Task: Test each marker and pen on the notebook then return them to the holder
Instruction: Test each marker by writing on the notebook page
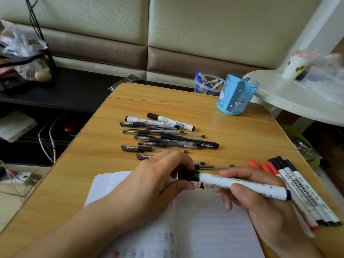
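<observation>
My right hand [260,200] holds a white marker [240,184] level above the open lined notebook [195,226]. My left hand [158,179] pinches the marker's black cap [188,175] at its left end; the cap sits on the marker. Several gel pens and markers [167,138] lie in a loose row on the wooden table [93,155] beyond my hands. A bunch of red- and black-capped whiteboard markers [301,189] lies to the right of the notebook. The blue pen holder [236,95] stands upright at the table's far right, nothing visible sticking out of it.
A clear cup with blue markers [208,84] stands behind the holder. A white round side table [297,97] overlaps the desk's far right corner. Cables and a white box [14,125] lie on the dark shelf at left.
</observation>
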